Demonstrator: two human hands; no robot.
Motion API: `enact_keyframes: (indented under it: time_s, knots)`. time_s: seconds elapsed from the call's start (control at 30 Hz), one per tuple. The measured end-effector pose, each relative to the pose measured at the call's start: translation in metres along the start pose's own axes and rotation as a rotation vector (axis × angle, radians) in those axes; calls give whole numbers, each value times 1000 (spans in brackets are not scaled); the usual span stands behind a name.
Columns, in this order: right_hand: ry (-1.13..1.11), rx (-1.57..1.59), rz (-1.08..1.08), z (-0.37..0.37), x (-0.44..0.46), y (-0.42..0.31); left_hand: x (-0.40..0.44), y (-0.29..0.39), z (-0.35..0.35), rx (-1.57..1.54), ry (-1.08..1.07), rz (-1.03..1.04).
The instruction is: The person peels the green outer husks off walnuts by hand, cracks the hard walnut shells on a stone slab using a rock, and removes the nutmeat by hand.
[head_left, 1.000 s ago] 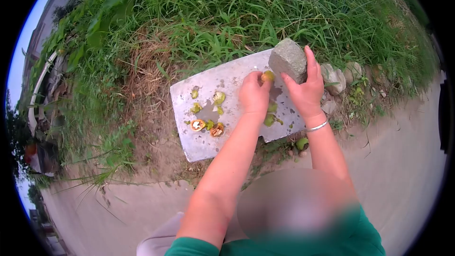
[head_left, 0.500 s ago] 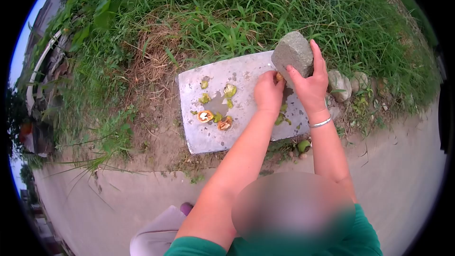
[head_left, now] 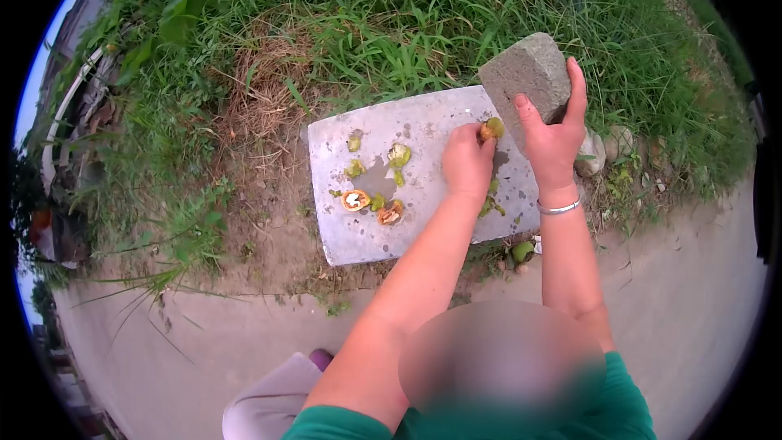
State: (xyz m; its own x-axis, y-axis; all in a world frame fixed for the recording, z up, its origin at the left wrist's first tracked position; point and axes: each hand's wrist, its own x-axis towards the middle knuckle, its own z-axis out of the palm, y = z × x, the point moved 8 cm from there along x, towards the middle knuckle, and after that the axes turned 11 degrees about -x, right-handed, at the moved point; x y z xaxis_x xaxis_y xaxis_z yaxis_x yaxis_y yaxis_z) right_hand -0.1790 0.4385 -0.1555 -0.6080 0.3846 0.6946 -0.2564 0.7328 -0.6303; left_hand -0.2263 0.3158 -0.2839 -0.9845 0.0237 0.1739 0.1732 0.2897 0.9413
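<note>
My left hand (head_left: pixel 470 165) pinches a walnut (head_left: pixel 492 129) with some green husk still on it, over the right part of a pale stone slab (head_left: pixel 436 114). My right hand (head_left: pixel 556 134) grips a rough grey stone block (head_left: pixel 528 73), tilted and raised beside the walnut, not touching it. On the slab's left part lie a cracked walnut half (head_left: pixel 355 200) with white kernel showing and a broken brown piece (head_left: pixel 391 212). Green husk scraps (head_left: pixel 398 155) are scattered around them, and more husk bits (head_left: pixel 491 202) lie near my left wrist.
Tall grass (head_left: pixel 391 24) grows behind the slab, with dry straw (head_left: pixel 273 73) at its left. Rounded stones (head_left: pixel 603 147) sit on the right. A green fruit (head_left: pixel 522 252) lies by the slab's front edge, beside a concrete path (head_left: pixel 204 326).
My right hand has lifted the stone block up and to the right, away from the walnut. My left hand has shifted slightly right, and the walnut it holds now shows more fully.
</note>
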Motion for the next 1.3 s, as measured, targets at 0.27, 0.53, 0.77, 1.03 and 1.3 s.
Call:
enact_keyframes:
  time_s: [0.27, 0.53, 0.77, 1.03, 1.3]
  knots:
    - [-141, -255, -104, 18, -13, 9, 2, 2, 0, 1, 22, 53]
    - [-8, -202, -182, 1, -7, -8, 0, -1, 1, -9, 6, 27]
    - [-64, -208, -160, 5, -8, -5, -1, 4, 0, 74, 42, 83]
    - [-135, -245, -84, 11, -16, 14, -1, 1, 3, 51, 38, 54]
    - [53, -252, -69, -31, -11, 13, 4, 7, -2, 31, 11, -14]
